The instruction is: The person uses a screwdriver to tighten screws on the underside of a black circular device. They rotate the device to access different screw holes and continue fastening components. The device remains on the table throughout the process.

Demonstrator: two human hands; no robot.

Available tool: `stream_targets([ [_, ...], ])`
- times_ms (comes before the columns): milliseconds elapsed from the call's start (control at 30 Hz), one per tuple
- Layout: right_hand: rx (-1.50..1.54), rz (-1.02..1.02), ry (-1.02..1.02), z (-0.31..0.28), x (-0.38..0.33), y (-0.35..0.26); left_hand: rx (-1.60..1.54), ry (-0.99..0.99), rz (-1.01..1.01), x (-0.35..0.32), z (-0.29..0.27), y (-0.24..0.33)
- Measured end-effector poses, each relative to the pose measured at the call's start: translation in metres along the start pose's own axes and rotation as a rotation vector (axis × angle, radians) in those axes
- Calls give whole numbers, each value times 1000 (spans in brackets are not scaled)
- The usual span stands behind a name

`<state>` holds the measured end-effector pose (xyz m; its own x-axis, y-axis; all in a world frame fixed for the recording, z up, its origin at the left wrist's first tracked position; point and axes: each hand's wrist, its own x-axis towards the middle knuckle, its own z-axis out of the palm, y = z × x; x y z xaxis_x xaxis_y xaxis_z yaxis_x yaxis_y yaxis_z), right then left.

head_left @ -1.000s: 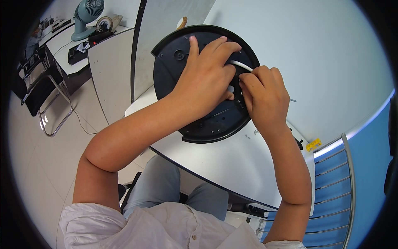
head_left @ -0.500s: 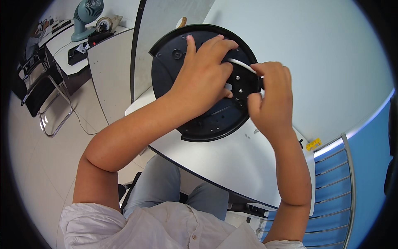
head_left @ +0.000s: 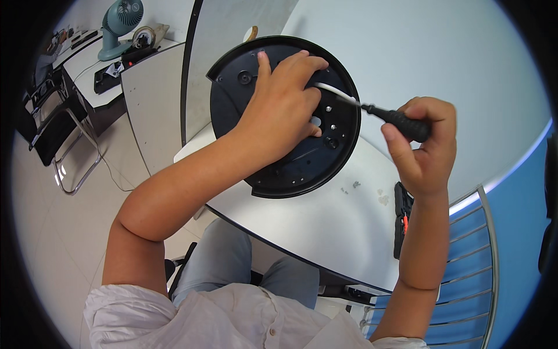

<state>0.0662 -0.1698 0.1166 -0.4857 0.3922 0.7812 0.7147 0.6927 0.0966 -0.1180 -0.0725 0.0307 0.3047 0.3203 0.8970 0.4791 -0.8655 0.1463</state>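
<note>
A black round shell (head_left: pixel 290 167), open side facing me, is tilted over the white table. My left hand (head_left: pixel 285 99) grips it, with fingers spread across its inside and the thumb beside a small round hole. A white cable (head_left: pixel 334 90) curves from beside my left fingers toward the right rim. My right hand (head_left: pixel 427 148) is closed round the black textured handle of a screwdriver (head_left: pixel 401 120). The screwdriver's thin shaft points left over the rim, close to the cable; whether its tip touches anything cannot be made out. Silvery screws (head_left: pixel 331 118) show inside the shell.
Small loose bits (head_left: pixel 350 187) lie on the white table (head_left: pixel 337 232). A black tool case (head_left: pixel 401 218) sits by my right forearm, with a metal railing (head_left: pixel 488 232) beyond. At the far left are a fan (head_left: pixel 120 26) on another desk and a black chair (head_left: pixel 55 131).
My right hand has moved right, away from the shell's rim, and the screwdriver in it now shows. The tool case has come into sight. My left hand stays on the shell.
</note>
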Motion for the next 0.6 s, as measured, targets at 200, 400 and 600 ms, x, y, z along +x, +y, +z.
stream_targets([
  [200, -131, -149, -102, 6, 8, -13, -1, 5, 5, 0, 1, 0],
  [400, -135, -142, -101, 10, 5, -12, -5, 1, 5, -1, 1, 1],
  [600, -161, -167, -117, 14, 6, -12, -1, -1, 5, -1, 0, 1],
])
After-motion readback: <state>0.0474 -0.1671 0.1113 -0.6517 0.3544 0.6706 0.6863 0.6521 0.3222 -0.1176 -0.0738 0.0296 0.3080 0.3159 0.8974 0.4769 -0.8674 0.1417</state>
